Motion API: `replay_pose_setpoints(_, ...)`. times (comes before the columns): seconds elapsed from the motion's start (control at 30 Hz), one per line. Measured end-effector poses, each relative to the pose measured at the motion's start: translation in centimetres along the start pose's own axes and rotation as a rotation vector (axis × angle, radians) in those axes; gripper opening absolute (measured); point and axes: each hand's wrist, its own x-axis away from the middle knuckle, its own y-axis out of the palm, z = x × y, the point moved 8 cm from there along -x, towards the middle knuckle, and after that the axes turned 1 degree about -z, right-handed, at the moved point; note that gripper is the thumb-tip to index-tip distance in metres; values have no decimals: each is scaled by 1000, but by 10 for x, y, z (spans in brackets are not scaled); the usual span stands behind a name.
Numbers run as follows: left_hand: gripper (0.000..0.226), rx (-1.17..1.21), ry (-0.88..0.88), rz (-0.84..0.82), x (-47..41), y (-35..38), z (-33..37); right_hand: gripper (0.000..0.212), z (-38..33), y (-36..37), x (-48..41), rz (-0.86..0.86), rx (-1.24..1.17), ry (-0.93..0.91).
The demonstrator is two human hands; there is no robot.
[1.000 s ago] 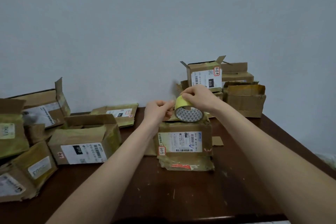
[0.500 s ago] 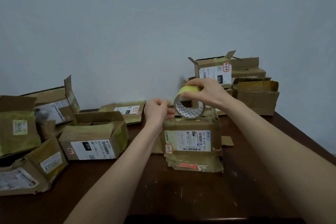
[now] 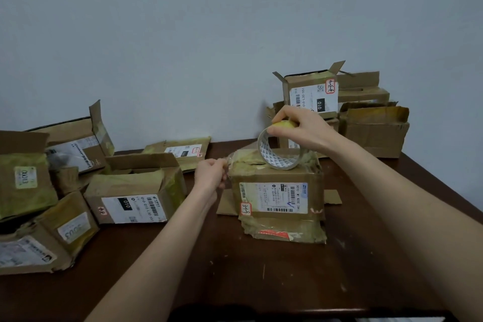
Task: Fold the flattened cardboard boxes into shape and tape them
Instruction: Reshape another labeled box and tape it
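A folded-up cardboard box [image 3: 277, 197] with a white shipping label stands on the dark wooden table [image 3: 261, 277], its top flaps closed. My right hand [image 3: 300, 127] grips a roll of clear tape [image 3: 281, 154] from above, holding it on edge on the box top. My left hand [image 3: 212, 172] pinches the loose end of the tape at the box's top left corner, and a short clear strip runs from there toward the roll.
Several used boxes lie at the left, among them an open one [image 3: 136, 191] and a crushed one [image 3: 23, 178]. A stack of open boxes [image 3: 371, 125] stands against the wall at the back right. A flat cardboard scrap [image 3: 332, 196] lies right of the worked box.
My left hand has moved left and down from the roll to the box's corner, drawing tape out. My right hand kept the roll on the box top, tilting it more upright.
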Motion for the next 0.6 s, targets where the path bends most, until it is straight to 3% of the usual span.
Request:
replay_pose_setpoints(0.1, 18, 48, -151, -176, 7, 14, -16, 29, 2, 2, 2, 11, 25, 4)
replay_pose_setpoints(0.17, 22, -125, -158, -185, 4, 10, -21, 31, 3, 2, 3, 30, 48, 3)
replay_pose_setpoints(0.23, 21, -365, 24, -12, -1, -8, -7, 33, 1, 5, 3, 35, 77, -4)
replay_pose_setpoints(0.3, 26, -464, 434, 162, 10, -16, 38, 35, -2, 5, 3, 46, 82, -8)
replay_pose_setpoints(0.37, 48, -604, 703, -71, 32, 19, 67, 36, -3, 2, 6, 67, 44, -15)
replay_pose_setpoints(0.43, 76, -953, 756, -326, 47, 59, 56, 42, 1, 1, 10, 58, -81, 20)
replay_pose_setpoints(0.5, 97, -1240, 803, -334, 45, 71, 36, 56, 15, 4, 18, 44, -301, 142)
replay_pose_setpoints(0.6, 98, -1306, 814, -308, 33, 69, 28, 70, 32, 7, 26, 77, -513, 268)
